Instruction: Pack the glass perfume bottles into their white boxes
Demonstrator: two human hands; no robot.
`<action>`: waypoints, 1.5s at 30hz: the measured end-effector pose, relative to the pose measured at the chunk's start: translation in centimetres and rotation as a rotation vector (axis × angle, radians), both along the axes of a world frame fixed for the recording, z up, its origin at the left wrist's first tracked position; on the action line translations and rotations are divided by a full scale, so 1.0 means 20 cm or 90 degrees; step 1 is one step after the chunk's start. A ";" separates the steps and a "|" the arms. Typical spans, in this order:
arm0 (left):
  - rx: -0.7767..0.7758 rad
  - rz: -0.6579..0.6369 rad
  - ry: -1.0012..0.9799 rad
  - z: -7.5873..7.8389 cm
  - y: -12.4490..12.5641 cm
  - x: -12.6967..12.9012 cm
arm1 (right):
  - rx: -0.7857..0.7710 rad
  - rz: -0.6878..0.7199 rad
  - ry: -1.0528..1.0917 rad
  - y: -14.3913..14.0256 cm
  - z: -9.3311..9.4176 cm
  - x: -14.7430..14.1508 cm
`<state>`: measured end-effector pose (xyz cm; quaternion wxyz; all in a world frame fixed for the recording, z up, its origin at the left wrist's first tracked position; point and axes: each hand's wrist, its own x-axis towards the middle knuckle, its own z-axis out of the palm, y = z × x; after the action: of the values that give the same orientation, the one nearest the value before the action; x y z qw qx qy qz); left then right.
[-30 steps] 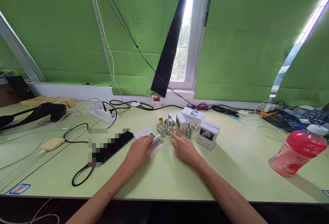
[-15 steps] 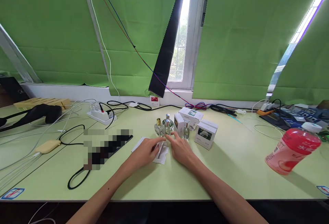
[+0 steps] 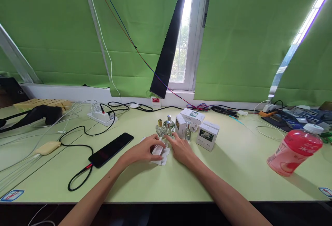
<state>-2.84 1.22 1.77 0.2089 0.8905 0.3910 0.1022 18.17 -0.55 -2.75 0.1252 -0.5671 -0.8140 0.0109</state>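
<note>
The white box (image 3: 157, 150) lies open — glass bottles (image 3: 168, 127) upright just beyond.

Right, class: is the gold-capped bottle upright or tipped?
Upright: the gold-capped bottle stands with its cap uppermost.

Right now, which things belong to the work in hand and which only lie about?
Apparently in use:
white carton at the left hand
glass bottles near the right hand
white boxes

Apparently lying about:
phone
pink drink bottle
power strip

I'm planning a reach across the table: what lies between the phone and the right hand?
In the head view, the left hand and the white carton it partly covers lie between the phone and the right hand.
</note>
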 end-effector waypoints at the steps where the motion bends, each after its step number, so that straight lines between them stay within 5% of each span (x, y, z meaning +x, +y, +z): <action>1: -0.016 -0.005 0.006 0.01 0.01 0.00 | 0.001 -0.003 -0.003 0.00 0.00 0.00; 14: -0.057 -0.019 0.089 0.07 0.06 0.01 | 0.014 -0.005 -0.030 -0.07 0.04 -0.01; 34: 0.001 -0.019 0.121 0.06 0.05 0.03 | 0.057 0.040 -0.007 -0.09 0.00 -0.01; 45: 0.079 0.003 0.091 0.02 0.01 0.02 | 0.150 -0.002 0.244 -0.04 -0.04 0.02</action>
<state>-2.48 1.52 2.25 0.1249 0.9059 0.3998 0.0628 18.57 -1.33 -3.50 0.3430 -0.5375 -0.7700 0.0228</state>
